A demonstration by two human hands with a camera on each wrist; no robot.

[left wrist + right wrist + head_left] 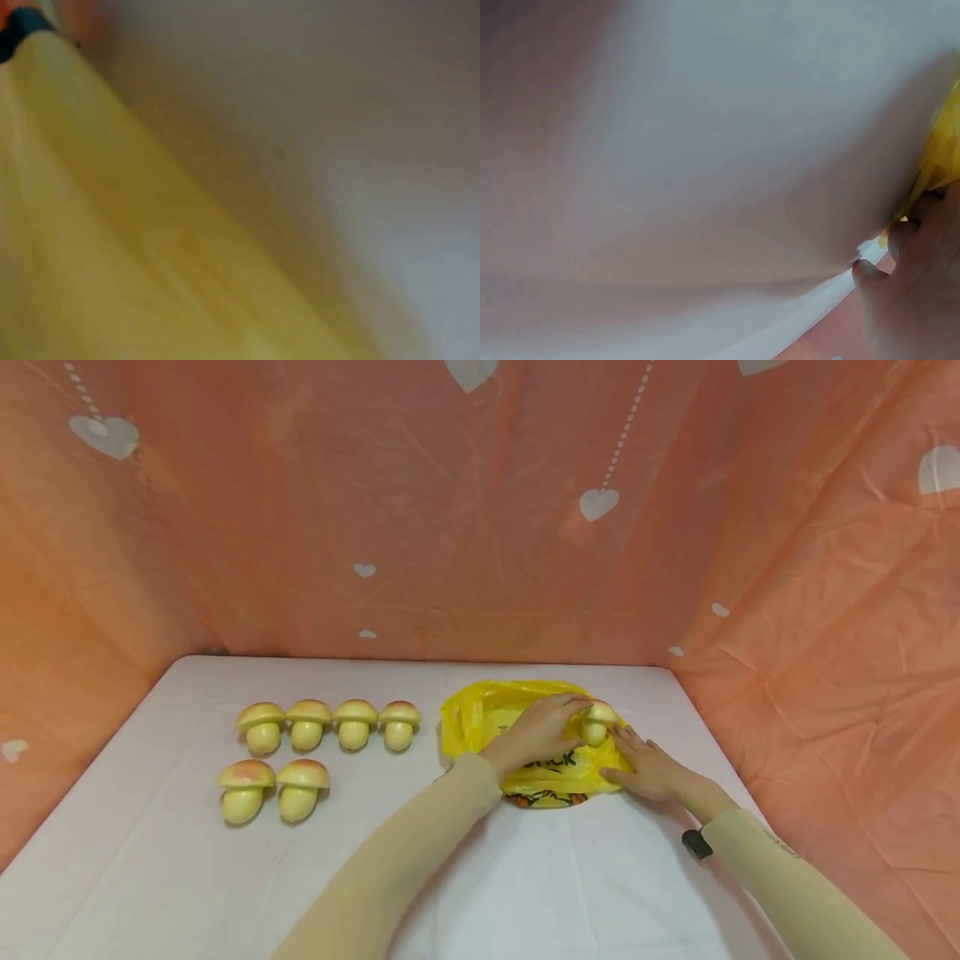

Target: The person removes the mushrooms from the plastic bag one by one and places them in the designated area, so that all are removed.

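A person's two arms in pale beige sleeves reach across a white-covered table toward a crumpled yellow plastic bag with black lettering, which lies flat on the table at about 1 o'clock from the centre of the head view.

The left hand lies on top of the bag, its fingers curled around a small yellow toy mushroom with an orange-tinted cap, which sits at the bag's 3 o'clock edge. The right hand lies at 4 o'clock of that mushroom, palm down, fingers nearly straight and spread, pressing the bag's near right edge against the table; its fingertips come close to the mushroom.

Six more yellow toy mushrooms stand well apart from the bag at its 9 o'clock side: a row of four and, nearer the person, a pair.

A peach-orange cloth with white hearts hangs behind and beside the table.

The left wrist view is a blur of yellow. The right wrist view shows blurred fingers at the bag's yellow edge.
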